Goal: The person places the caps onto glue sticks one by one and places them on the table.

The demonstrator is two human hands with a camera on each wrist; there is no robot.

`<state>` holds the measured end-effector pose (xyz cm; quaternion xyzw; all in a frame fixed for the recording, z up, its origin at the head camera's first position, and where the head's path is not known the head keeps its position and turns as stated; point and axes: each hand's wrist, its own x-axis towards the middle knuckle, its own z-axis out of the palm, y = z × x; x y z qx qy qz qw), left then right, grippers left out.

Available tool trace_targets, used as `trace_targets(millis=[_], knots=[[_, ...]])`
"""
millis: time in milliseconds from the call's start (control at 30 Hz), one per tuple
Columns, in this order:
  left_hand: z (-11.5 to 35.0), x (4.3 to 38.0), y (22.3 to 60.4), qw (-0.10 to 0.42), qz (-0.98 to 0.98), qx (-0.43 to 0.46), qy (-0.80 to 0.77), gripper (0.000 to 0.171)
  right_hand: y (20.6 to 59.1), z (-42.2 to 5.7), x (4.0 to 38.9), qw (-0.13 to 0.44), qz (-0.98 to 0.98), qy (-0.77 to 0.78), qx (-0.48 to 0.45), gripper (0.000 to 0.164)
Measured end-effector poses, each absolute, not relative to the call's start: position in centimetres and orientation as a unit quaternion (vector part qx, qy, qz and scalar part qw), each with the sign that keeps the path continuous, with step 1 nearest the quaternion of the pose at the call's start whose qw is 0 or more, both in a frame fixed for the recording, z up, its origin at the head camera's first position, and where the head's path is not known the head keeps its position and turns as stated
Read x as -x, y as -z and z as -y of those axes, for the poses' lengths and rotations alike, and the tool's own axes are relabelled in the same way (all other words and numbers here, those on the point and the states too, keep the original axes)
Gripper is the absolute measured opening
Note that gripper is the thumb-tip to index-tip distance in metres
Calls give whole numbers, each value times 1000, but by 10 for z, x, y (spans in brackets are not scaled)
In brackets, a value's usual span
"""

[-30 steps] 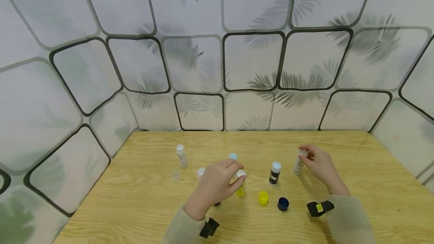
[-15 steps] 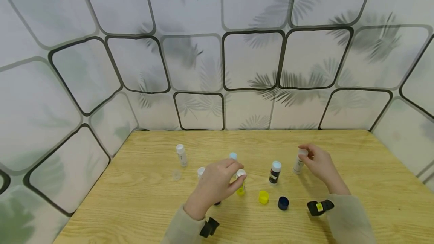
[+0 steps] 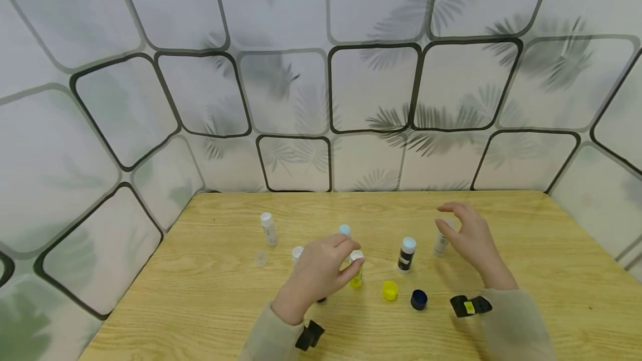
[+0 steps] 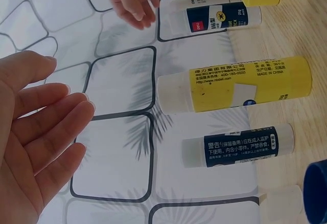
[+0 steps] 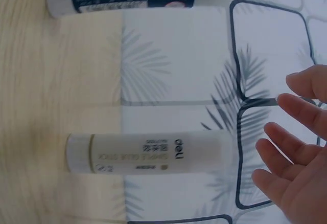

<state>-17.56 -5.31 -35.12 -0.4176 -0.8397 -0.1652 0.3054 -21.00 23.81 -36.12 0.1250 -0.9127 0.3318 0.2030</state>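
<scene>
My left hand hovers beside an upright yellow glue stick, its fingers loosely bent and holding nothing. In the left wrist view, a gap lies between those fingers and the stick's whitish top. Just off the top of a white glue stick is my right hand, thumb and forefinger spread apart. That stick stands upright, partly behind the hand in the head view. Between the hands stands a dark-labelled glue stick with a pale top. Another dark-labelled stick stands beyond the yellow one.
On the wooden table, a yellow cap and a navy cap lie in front of the sticks. Farther left are a white glue stick and a clear cap. My left hand partly hides other items. A patterned wall covering rises behind.
My right thumb and forefinger have parted from the top of the white glue stick, and the hand has risen slightly. The stick stays standing. My left hand keeps its place.
</scene>
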Motion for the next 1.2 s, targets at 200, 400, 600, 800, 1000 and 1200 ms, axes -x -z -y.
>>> trace_targets(millis=[200,400,600,800,1000,1200], knots=[[52,175,351,303,839,419,169,15,358,-231,208,198,913,-325,-150,28],[52,175,352,303,838,420,170,14,358,-222,205,176,917,-312,-173,27],[52,176,352,307,837,421,165,15,364,-213,207,133,921,-301,-207,33],[52,176,351,302,841,420,159,15,371,-208,208,68,924,-307,-219,38],[52,175,351,298,845,417,154,15,376,-205,211,37,925,-295,-237,34],[52,175,351,293,847,417,151,16,378,-205,212,22,924,-303,-234,22]])
